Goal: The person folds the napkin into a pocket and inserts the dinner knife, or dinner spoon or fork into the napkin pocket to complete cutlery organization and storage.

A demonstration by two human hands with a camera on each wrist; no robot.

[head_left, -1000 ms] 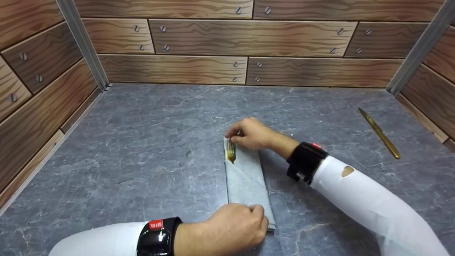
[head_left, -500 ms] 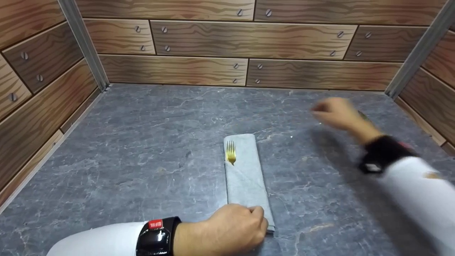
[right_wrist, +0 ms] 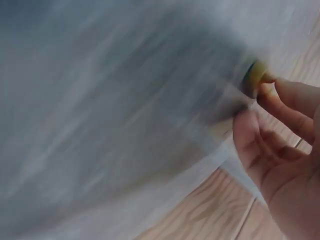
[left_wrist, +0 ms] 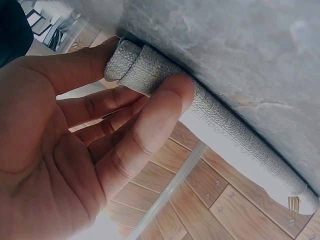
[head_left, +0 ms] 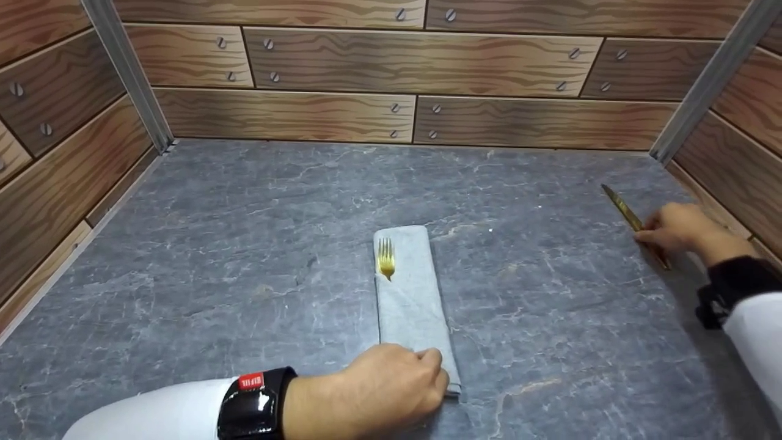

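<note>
A folded pale grey cloth napkin lies lengthwise on the grey marbled surface. Tucked into its pocket is a gold fork, tines showing and handle hidden. My left hand holds the napkin's near end; in the left wrist view, thumb and fingers pinch its edges. At the far right, my right hand is on a gold knife, thumb and fingers round its handle, the blade pointing away and left. The right wrist view is blurred, with a bit of gold knife at the fingertips.
A wood-plank patterned wall closes off the back, and similar side walls stand left and right with grey corner posts. The right wall is close to my right hand.
My right hand has left the fork's tines and swung right to the knife, taking hold of its handle. My left hand stays on the napkin's near end. The head view has shifted slightly.
</note>
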